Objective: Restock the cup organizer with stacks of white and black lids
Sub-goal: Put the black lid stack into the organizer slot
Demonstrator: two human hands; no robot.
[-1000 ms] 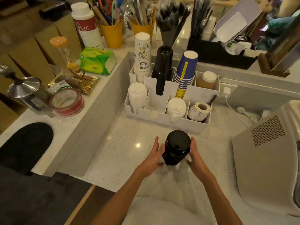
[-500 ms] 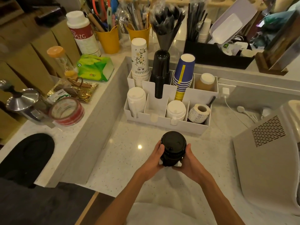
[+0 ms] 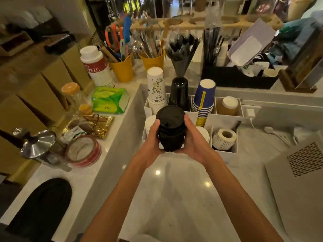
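A stack of black lids (image 3: pixel 171 127) is lifted off the counter, held between both hands in front of the white cup organizer (image 3: pixel 225 119). My left hand (image 3: pixel 153 137) grips its left side and my right hand (image 3: pixel 192 138) grips its right side and underside. The stack hides the organizer's front middle compartments. A stack of white lids (image 3: pixel 150 122) peeks out at the front left, and another white lid stack (image 3: pixel 203 134) shows just right of my right hand. Behind stand floral cups (image 3: pixel 156 85), black cups (image 3: pixel 180 89) and blue cups (image 3: pixel 204 98).
A label roll (image 3: pixel 224 138) sits in the organizer's front right slot. On the raised ledge at left lie a tape roll (image 3: pixel 83 151), a metal pot (image 3: pixel 39 145) and a green tissue pack (image 3: pixel 110 100). A grey machine (image 3: pixel 300 180) stands at right.
Both hands closed on the black lid stack, lifted it from the counter and carried it forward to the organizer's front row.
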